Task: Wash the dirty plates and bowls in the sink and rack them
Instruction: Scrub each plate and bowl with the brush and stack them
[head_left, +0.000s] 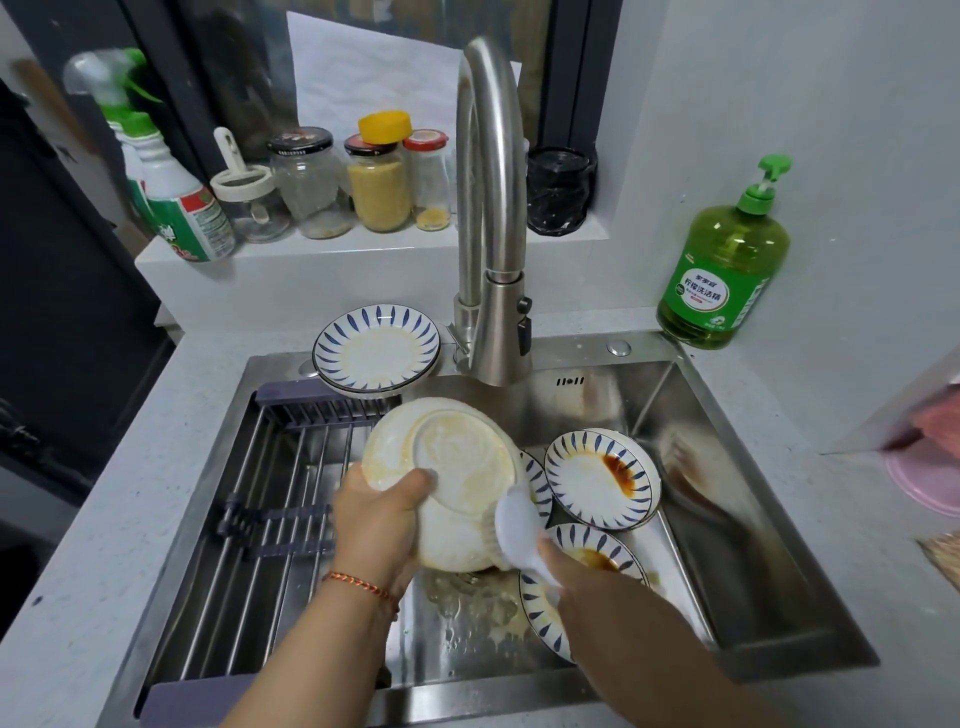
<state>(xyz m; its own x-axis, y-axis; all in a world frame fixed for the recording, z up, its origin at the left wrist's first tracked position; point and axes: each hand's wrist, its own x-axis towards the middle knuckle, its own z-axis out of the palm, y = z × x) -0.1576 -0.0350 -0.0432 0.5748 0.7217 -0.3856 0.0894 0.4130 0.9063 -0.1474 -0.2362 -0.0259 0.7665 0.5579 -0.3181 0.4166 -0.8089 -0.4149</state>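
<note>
**Scrubbing plate underside over sink**

Left hand grips a tilted plate by its rim, underside up, above the sink. Right hand holds a white brush, its head against the plate's lower right edge. Two stained plates lie in the sink right of the held one. Rack spans the sink's left half. Another plate sits on the sink's back rim, left of the tap. Soap bottle stands behind the sink's right corner.
</note>
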